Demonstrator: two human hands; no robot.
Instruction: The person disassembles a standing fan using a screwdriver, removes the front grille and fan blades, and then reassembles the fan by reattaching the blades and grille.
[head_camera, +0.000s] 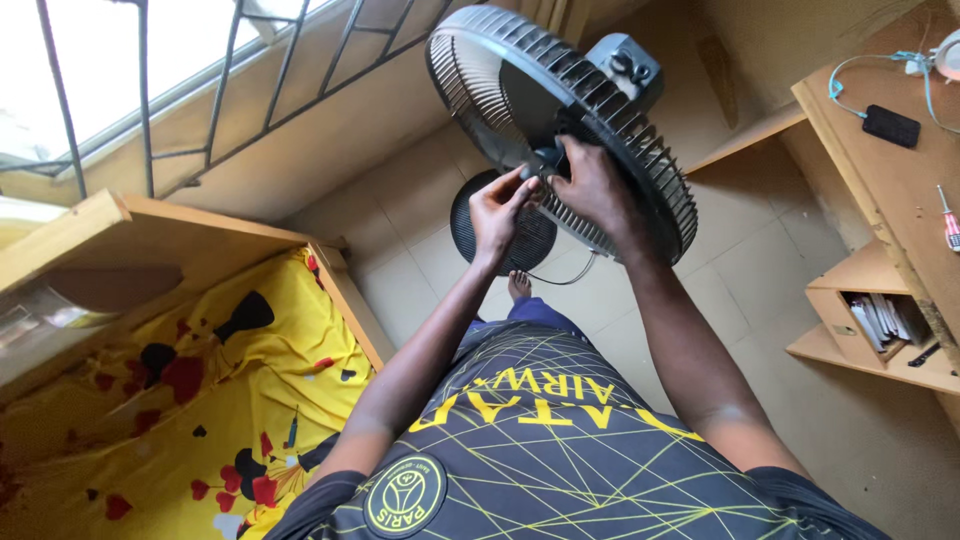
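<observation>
**2 hands at the hub of a standing fan**

The bed (150, 400) fills the near left, its yellow sheet scattered with red and black shapes inside a wooden frame. On the right, a wooden desk (890, 170) runs along the wall, with a lower shelf (870, 330) holding a stack of papers.

In the far middle stands the black fan (560, 120), its round rear grille tilted up and open toward the person, the motor housing behind it. The fan's round base (500, 225) sits on the tiled floor below.

Both arms reach up to the fan's centre. The right hand (595, 185) rests over the hub, fingers curled around it. The left hand (500, 210) is just beside it, thumb and fingertips pinched narrowly on a small dark part at the hub.

On the desk lie a small black device (891, 126) and, nearer, a screwdriver (950, 222).
</observation>
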